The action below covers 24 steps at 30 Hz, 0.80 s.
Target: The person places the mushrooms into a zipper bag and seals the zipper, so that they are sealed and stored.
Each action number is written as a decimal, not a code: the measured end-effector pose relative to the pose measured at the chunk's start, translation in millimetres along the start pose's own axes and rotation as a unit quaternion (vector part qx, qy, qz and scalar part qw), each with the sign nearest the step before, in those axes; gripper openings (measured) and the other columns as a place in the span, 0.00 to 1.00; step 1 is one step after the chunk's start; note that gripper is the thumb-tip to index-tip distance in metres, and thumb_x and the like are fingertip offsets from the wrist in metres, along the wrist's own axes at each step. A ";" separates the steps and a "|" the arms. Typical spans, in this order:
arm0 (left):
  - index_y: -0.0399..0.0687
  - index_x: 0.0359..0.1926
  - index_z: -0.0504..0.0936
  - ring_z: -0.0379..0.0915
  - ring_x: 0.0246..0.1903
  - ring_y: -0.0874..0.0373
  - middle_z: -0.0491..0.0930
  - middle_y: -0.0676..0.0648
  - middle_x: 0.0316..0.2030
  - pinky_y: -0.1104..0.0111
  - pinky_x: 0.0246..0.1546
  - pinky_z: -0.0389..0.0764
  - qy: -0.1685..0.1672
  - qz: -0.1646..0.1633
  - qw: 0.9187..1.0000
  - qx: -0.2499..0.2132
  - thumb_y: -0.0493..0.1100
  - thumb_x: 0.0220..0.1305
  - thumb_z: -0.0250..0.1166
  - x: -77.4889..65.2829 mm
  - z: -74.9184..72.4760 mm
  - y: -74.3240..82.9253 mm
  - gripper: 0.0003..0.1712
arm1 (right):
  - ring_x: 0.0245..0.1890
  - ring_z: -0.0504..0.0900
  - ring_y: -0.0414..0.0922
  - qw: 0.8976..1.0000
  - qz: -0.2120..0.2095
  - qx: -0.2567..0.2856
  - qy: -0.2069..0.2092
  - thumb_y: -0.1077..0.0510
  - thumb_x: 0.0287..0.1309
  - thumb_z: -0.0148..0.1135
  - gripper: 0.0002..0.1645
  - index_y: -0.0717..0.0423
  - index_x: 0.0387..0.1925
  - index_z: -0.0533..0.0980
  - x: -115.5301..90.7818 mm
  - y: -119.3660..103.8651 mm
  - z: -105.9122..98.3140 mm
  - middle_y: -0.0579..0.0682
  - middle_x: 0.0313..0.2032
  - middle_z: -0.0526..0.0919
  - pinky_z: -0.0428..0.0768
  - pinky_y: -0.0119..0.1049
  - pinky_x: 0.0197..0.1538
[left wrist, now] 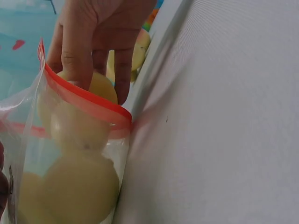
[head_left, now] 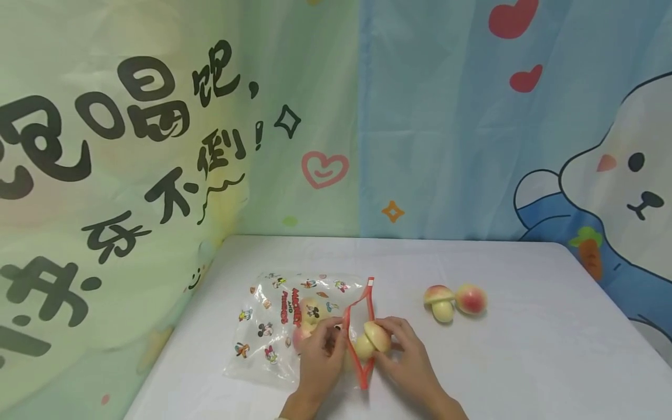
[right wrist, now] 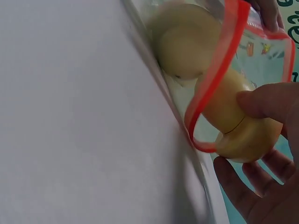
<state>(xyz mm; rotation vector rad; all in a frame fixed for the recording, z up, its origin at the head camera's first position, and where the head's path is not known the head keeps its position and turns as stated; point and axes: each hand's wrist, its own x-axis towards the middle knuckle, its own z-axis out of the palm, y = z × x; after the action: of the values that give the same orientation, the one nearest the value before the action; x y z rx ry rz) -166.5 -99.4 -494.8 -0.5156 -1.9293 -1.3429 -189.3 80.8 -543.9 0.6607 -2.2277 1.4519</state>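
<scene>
1. because the bag (head_left: 252, 364) is thin and limp, the left hand (head_left: 322, 356) pinches its red edge (head_left: 346, 318), seemingly to keep the mouth gaping.
2. the right hand (head_left: 412, 359) grips a mushroom (head_left: 379, 337) at that mouth, thumb on one side, fingers around the cap; the stem leads, probably because the narrower end slips past the edge more easily.
3. two loose mushrooms (head_left: 442, 302) lie together on the table (head_left: 525, 350), right of the bag, perhaps for easy reach.
4. the head view shows that pair whole; the left wrist view catches only a pale part behind the right hand.
5. both wrist views look through the clear plastic: the stem is inside the rim, with another mushroom (right wrist: 187, 46) just beyond; whether they touch, i cannot tell.
6. only a sliver of the left hand enters its own wrist view, so its pinch reads best from the head.
</scene>
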 end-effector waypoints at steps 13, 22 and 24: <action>0.33 0.39 0.78 0.64 0.16 0.65 0.75 0.47 0.18 0.84 0.16 0.63 0.001 0.009 1.000 0.004 0.19 0.51 0.65 2.5 0.2 3.5 0.15 | 0.46 0.80 0.45 0.993 0.088 0.062 -0.040 0.76 0.41 0.72 0.37 0.58 0.57 0.75 -3.9 -5.3 19.0 0.51 0.55 0.78 0.83 0.36 0.45; 0.33 0.40 0.78 0.65 0.16 0.66 0.76 0.47 0.18 0.84 0.16 0.64 -0.003 0.005 1.000 0.003 0.19 0.51 0.64 1.8 -0.1 3.7 0.15 | 0.48 0.81 0.48 0.982 0.158 0.088 -0.053 0.76 0.44 0.71 0.35 0.50 0.54 0.77 -2.2 -9.7 20.7 0.48 0.55 0.78 0.82 0.35 0.47; 0.33 0.40 0.78 0.65 0.16 0.66 0.76 0.47 0.18 0.84 0.16 0.64 -0.004 0.000 1.000 0.003 0.19 0.51 0.64 1.5 -0.5 3.9 0.15 | 0.49 0.80 0.49 0.979 0.167 0.099 -0.058 0.76 0.44 0.71 0.34 0.51 0.54 0.77 -1.8 -10.9 20.6 0.49 0.55 0.78 0.82 0.35 0.48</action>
<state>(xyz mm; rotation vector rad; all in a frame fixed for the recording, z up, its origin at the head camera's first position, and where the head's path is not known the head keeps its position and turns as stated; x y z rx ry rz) -164.7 -98.4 -491.1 -0.5194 -1.9400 -1.3354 -182.9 58.3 -544.8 0.4540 -2.3904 1.8622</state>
